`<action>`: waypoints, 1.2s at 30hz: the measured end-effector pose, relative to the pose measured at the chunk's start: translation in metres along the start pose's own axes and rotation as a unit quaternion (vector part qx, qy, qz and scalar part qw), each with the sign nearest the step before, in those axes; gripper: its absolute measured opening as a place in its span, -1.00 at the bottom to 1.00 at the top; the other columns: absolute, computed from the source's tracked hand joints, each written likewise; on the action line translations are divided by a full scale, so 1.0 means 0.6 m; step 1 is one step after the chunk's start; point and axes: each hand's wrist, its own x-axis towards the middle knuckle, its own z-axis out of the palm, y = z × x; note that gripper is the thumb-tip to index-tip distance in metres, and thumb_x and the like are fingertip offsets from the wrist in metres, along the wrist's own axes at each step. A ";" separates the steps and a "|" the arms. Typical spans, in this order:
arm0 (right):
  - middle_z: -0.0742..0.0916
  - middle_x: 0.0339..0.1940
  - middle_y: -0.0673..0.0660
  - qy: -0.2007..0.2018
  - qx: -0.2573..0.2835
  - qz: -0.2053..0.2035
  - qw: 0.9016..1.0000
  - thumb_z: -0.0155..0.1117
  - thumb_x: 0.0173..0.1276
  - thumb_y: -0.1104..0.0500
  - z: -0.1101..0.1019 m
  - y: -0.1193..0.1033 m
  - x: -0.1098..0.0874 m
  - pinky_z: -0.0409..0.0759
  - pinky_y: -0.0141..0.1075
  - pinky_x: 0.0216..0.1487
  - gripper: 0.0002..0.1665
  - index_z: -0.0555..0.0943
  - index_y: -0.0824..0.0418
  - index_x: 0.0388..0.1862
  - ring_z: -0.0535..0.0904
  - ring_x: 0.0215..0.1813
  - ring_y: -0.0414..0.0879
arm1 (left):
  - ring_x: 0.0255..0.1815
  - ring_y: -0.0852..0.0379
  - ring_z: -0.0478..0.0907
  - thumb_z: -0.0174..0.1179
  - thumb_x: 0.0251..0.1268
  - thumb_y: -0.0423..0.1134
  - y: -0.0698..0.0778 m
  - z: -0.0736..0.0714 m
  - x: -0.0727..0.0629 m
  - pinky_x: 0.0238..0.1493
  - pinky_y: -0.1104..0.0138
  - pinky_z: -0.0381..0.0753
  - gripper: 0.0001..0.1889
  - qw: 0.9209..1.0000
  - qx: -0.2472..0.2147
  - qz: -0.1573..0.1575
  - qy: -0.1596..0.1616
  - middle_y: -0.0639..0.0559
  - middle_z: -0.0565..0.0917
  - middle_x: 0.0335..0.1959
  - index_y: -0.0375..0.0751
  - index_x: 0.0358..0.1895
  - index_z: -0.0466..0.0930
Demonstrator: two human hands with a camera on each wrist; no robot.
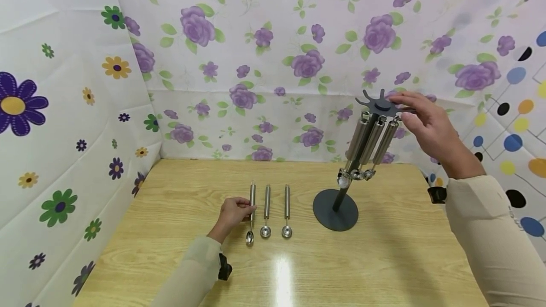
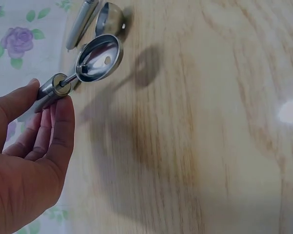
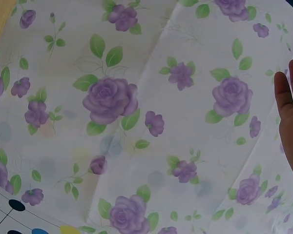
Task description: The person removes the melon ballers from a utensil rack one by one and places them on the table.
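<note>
Left fingers (image 2: 63, 124) pinch a shiny, oval-bowled scoop (image 2: 96, 62) (right fingers (image 1: 415, 101), unclenched, at the rack (image 1: 381, 105)).

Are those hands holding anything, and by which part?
The left hand pinches a silver, oval-bowled metal spoon by its cylindrical handle, near the bowl end. Whether the right hand grips the black, round-based stand cannot be told.

A shiny spoon (image 2: 98, 59) is held raised; a dark rack (image 1: 339, 201) stands upright.
</note>
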 end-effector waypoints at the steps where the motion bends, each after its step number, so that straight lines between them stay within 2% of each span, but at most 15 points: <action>1: 0.45 0.39 -0.19 0.000 0.002 -0.001 1.000 -0.07 0.60 0.25 0.000 0.000 0.000 0.31 -0.48 0.22 -0.53 0.46 0.31 0.40 0.29 0.41 -0.30 | -0.38 0.12 0.67 0.39 0.24 -0.40 -0.001 0.000 0.001 -0.24 0.17 0.75 -0.75 1.000 0.003 -0.003 0.001 -0.16 0.71 -0.30 -0.49 -0.09 0.65; 6: 0.46 0.39 -0.19 0.002 0.002 -0.002 1.000 -0.07 0.60 0.24 0.000 0.001 0.001 0.30 -0.48 0.24 -0.54 0.47 0.34 0.38 0.30 0.41 -0.30 | -0.40 0.15 0.67 0.41 0.22 -0.40 -0.008 0.002 0.011 -0.31 0.24 0.74 -0.77 1.000 0.014 -0.012 0.007 -0.12 0.74 -0.30 -0.46 -0.10 0.67; 11: 0.46 0.38 -0.19 0.005 -0.003 -0.003 1.000 -0.06 0.58 0.25 -0.001 -0.001 0.001 0.33 -0.48 0.17 -0.53 0.48 0.29 0.39 0.31 0.39 -0.31 | -0.41 0.15 0.67 0.42 0.21 -0.41 -0.009 0.000 0.021 -0.30 0.24 0.74 -0.77 0.999 0.024 -0.022 0.012 -0.13 0.75 -0.33 -0.48 -0.14 0.67; 15: 0.47 0.37 -0.19 0.007 -0.005 -0.003 1.000 -0.06 0.58 0.25 0.000 -0.002 0.000 0.35 -0.48 0.12 -0.54 0.48 0.33 0.38 0.35 0.34 -0.31 | -0.44 0.13 0.66 0.43 0.18 -0.39 -0.010 0.000 0.026 -0.35 0.28 0.71 -0.79 0.998 0.049 -0.025 0.020 -0.13 0.74 -0.38 -0.47 -0.19 0.69; 23: 0.45 0.39 -0.17 0.003 -0.004 0.002 1.000 -0.06 0.57 0.25 0.000 -0.001 0.000 0.37 -0.50 0.10 -0.53 0.48 0.29 0.38 0.38 0.29 -0.32 | -0.52 0.13 0.64 0.46 0.15 -0.37 -0.012 0.003 0.036 -0.46 0.33 0.69 -0.80 0.995 0.075 -0.058 0.039 -0.12 0.73 -0.43 -0.42 -0.21 0.72; 31: 0.45 0.39 -0.15 0.003 -0.005 0.004 1.000 -0.06 0.58 0.24 0.000 -0.002 -0.001 0.36 -0.50 0.12 -0.53 0.48 0.29 0.39 0.37 0.29 -0.34 | -0.52 0.11 0.66 0.48 0.11 -0.37 -0.005 0.010 0.044 -0.46 0.30 0.70 -0.76 0.991 0.107 -0.064 0.043 -0.14 0.74 -0.40 -0.42 -0.17 0.74; 36: 0.45 0.38 -0.16 0.004 -0.005 -0.004 1.000 -0.06 0.58 0.25 0.000 0.000 0.000 0.35 -0.50 0.17 -0.54 0.47 0.34 0.38 0.36 0.30 -0.35 | -0.50 0.10 0.66 0.49 0.11 -0.37 -0.005 0.009 0.048 -0.44 0.30 0.70 -0.75 0.991 0.118 -0.053 0.045 -0.15 0.74 -0.40 -0.45 -0.17 0.74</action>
